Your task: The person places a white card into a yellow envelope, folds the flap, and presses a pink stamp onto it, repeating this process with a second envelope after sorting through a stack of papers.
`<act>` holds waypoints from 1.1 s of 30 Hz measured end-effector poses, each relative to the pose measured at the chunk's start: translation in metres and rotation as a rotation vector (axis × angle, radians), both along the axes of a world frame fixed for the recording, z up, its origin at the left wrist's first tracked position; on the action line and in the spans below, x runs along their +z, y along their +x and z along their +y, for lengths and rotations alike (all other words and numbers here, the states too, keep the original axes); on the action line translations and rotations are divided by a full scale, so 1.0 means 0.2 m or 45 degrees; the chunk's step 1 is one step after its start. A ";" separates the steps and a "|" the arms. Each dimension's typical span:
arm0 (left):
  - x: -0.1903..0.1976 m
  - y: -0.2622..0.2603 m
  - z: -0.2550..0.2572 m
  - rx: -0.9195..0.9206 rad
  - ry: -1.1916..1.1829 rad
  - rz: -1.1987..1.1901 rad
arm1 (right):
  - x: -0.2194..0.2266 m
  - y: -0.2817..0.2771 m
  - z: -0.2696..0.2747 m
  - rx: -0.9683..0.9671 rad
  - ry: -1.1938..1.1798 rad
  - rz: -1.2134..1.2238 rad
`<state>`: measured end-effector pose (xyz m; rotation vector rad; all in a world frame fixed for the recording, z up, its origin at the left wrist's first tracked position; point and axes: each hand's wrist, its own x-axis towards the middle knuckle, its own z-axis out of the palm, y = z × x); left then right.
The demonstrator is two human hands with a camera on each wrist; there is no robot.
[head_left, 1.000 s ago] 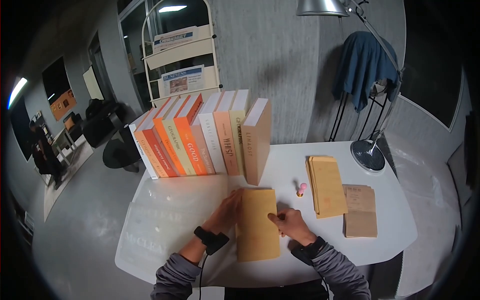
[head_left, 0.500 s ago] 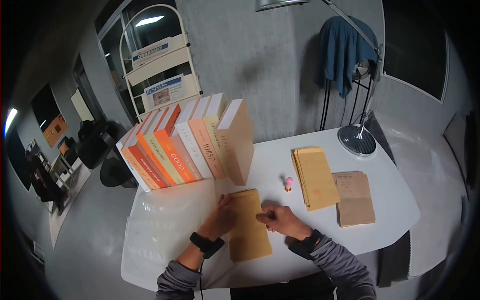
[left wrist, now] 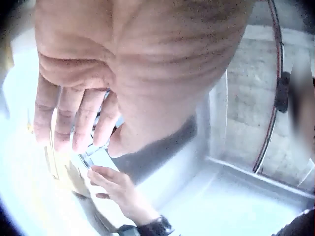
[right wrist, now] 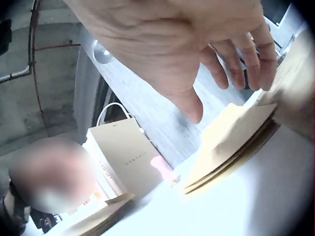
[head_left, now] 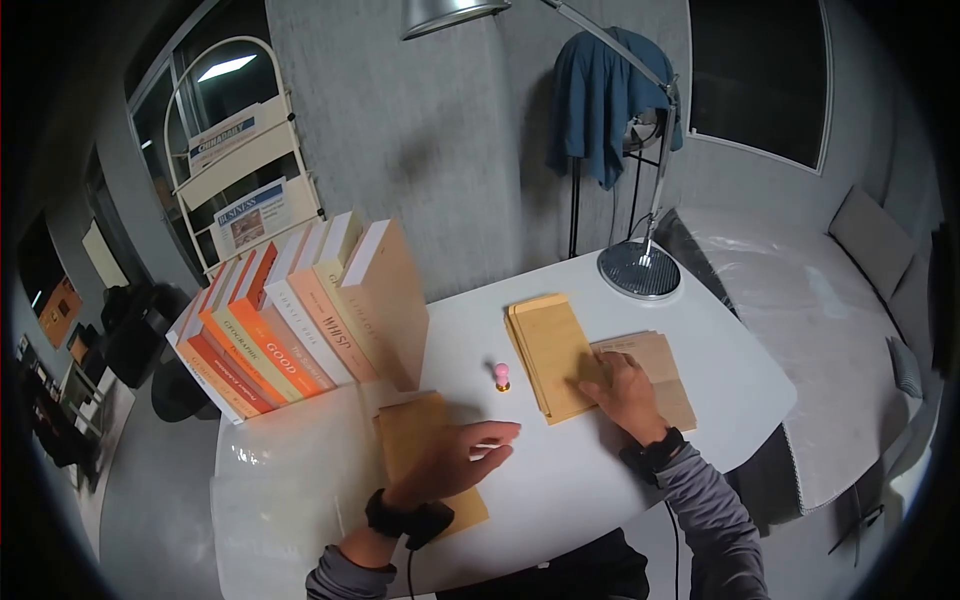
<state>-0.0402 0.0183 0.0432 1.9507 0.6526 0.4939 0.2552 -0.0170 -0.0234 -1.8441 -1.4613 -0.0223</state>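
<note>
My left hand (head_left: pixel 455 465) is held over the left stack of yellow-brown envelopes (head_left: pixel 410 425), fingers stretched to the right and nothing in its grasp. Its straight fingers and bare palm (left wrist: pixel 133 64) fill the top of the left wrist view. Over the right stack of envelopes (head_left: pixel 555 350) is my right hand (head_left: pixel 628 395), its fingers at the stack's right edge and partly covering the brown paper envelopes (head_left: pixel 665 365) beside it. The right wrist view shows its fingers spread above the stack (right wrist: pixel 231 142). Between the two stacks stands a small pink-handled stamp (head_left: pixel 502 376) with a gold base.
A row of upright books (head_left: pixel 300 310) lines the table's left back. Clear plastic sheeting (head_left: pixel 290 480) lies at the left front. A desk lamp's round base (head_left: pixel 640 270) stands at the back right corner. Beyond the table is a plastic-covered sofa (head_left: pixel 770 260).
My right hand has left the left stack and moved right to the other envelopes. My left hand has shifted from the stack's left edge to over it, fingers now extended. The head view has turned right.
</note>
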 end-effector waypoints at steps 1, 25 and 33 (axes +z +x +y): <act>-0.06 0.05 0.03 -0.086 -0.014 -0.069 | -0.02 0.03 0.01 -0.079 -0.103 -0.002; -0.36 0.15 -0.10 0.202 -1.015 -0.499 | 0.15 0.19 -0.06 0.031 -0.104 0.937; -0.44 0.17 -0.08 0.086 -1.336 -0.781 | 0.13 -0.13 -0.49 0.334 -0.362 1.476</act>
